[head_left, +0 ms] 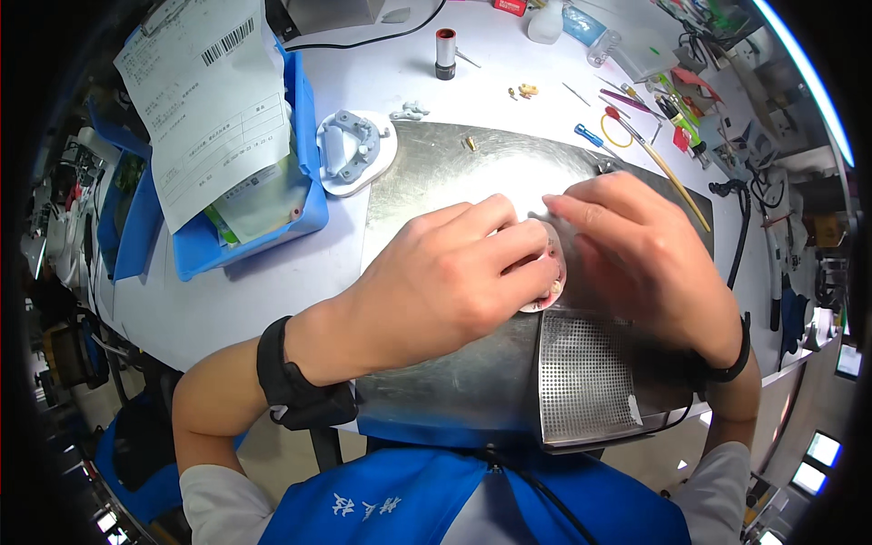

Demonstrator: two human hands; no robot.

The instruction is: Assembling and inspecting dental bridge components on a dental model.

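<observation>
My left hand (463, 268) is closed around a dental model (554, 289) with a white base, pink gum and tooth-coloured parts. Its fingers cover most of the model. On the model's other side, my right hand (640, 245) has its fingers bent, the fingertips reaching over the model's far edge. Whatever small thing those fingertips may pinch is hidden. Both hands are above a scratched metal plate (436, 391). A small gold-coloured piece (470, 143) lies on the plate beyond my left hand.
A perforated metal grille (586, 372) is near my body. To the left stand a blue bin (313, 204) with a paper sheet (213, 118), and a grey dental model (363, 150). Behind are a dark cylinder (445, 54) and gold pieces (527, 90); a long-handled brush (672, 173) lies right.
</observation>
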